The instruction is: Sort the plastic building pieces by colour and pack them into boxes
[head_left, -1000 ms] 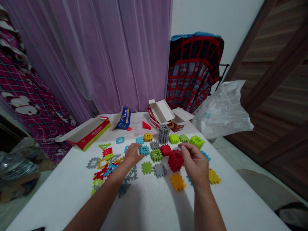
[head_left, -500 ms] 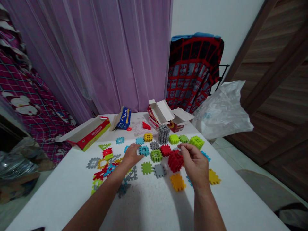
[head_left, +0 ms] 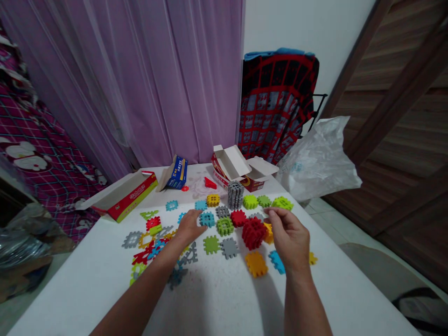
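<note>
My left hand [head_left: 188,227] lies on the white table [head_left: 224,298], fingers stretched flat, fingertips touching a blue toothed tile [head_left: 207,219]. My right hand [head_left: 289,237] hovers just right of a red cube built from tiles [head_left: 253,232]. Its fingers are pinched together at the top, above a grey tile, and what they hold is hidden. An orange tile [head_left: 269,232] shows between the red cube and my right thumb. Green [head_left: 224,226], grey [head_left: 229,247] and orange [head_left: 256,264] tiles lie between my hands.
Several loose tiles lie heaped at the left [head_left: 149,242]. A grey tile tower [head_left: 235,195] stands at the back beside an open red-and-white box [head_left: 241,169]. Another red box [head_left: 121,196], a blue box [head_left: 177,172] and a white plastic bag [head_left: 318,161] are near the table's edges.
My right hand has shifted slightly right, uncovering the orange tile by the red cube and more of a blue tile below it. My left hand has stayed put.
</note>
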A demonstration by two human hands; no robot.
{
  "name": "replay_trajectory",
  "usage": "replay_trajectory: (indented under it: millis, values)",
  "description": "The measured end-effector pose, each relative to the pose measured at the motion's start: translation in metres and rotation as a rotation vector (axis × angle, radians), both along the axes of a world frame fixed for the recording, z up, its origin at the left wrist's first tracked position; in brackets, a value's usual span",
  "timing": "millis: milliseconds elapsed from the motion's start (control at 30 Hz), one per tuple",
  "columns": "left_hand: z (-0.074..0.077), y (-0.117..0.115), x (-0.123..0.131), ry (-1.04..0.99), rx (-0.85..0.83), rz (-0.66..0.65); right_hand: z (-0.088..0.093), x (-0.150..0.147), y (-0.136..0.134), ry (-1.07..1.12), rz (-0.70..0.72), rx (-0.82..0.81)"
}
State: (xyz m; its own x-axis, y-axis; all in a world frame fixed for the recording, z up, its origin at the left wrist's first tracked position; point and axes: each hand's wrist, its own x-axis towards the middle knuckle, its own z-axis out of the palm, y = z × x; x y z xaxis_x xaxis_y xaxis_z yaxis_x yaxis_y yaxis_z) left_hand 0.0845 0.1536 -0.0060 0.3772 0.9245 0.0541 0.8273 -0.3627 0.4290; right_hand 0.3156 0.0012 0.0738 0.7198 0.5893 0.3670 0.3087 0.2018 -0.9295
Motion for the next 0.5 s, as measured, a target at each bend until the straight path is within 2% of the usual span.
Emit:
replay_trajectory:
  millis: [100, 233, 367, 500]
  values:
    - [0.001, -0.001, -0.006, -0.002, 0.015, 0.001, 0.008, 0.007, -0.006, 0.033, -0.153, 0.098]
    - [0.006, -0.002, -0.024, -0.006, 0.039, 0.015, 0.024, 0.015, -0.018, 0.12, -0.365, 0.316]
    - [0.012, 0.0, -0.057, 0.011, 0.073, 0.075, 0.033, 0.018, -0.023, 0.242, -0.38, 0.434]
    - [0.018, 0.006, -0.095, 0.072, 0.1, 0.183, 0.033, 0.013, -0.021, 0.281, -0.327, 0.403]
